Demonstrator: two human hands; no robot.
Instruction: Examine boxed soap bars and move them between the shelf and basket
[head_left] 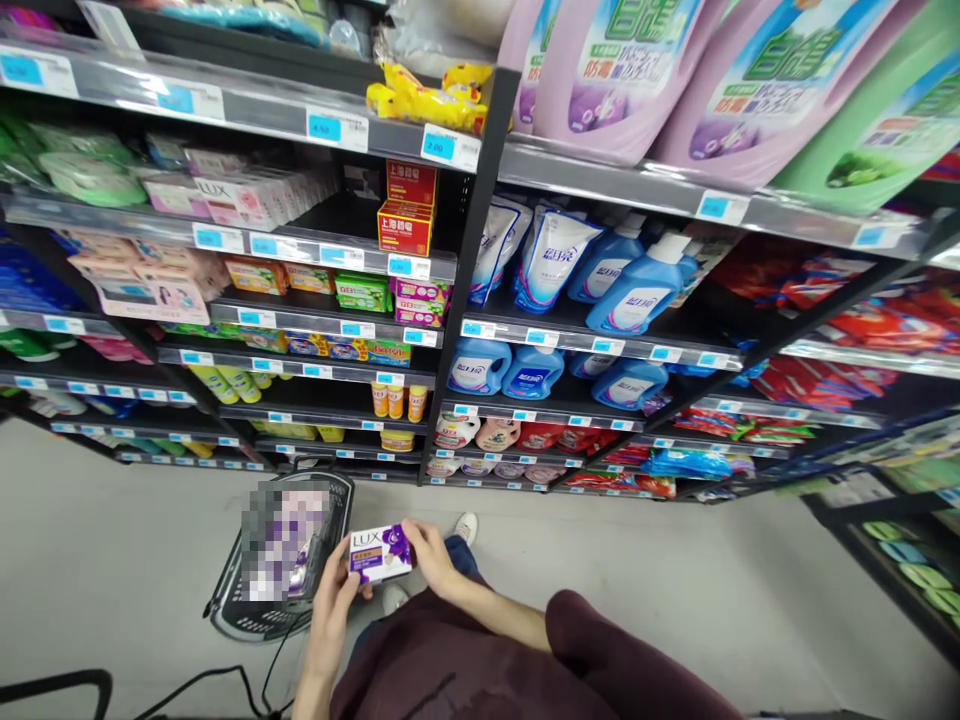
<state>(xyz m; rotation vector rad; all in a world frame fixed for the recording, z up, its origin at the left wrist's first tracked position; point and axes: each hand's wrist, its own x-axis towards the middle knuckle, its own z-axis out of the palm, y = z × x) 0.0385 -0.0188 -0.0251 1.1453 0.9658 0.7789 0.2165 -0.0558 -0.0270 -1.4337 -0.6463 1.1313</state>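
Carefully now: you have the LUX box in both hands, at the lower middle of the frame, left of centre, its printed face turned up towards you. Your left grip is closed around the left end, thumb over the lower corner; your right grip is closed at the upper right corner. The likeliest slip, I'd judge, comes from letting one end go early: the carton looks smooth, and a corner hold alone could let it swing and drop to the floor or onto your shoe. Squeezing unevenly could dent the card. At lower left, the basket sits just beside your left forearm; a low sweep that way could knock the box against its rim. A blurred patch covers much of its inside, so you cannot tell how full it is. Mind the black cable below it too, since a careless step or arm swing might snag it and jerk your hold.
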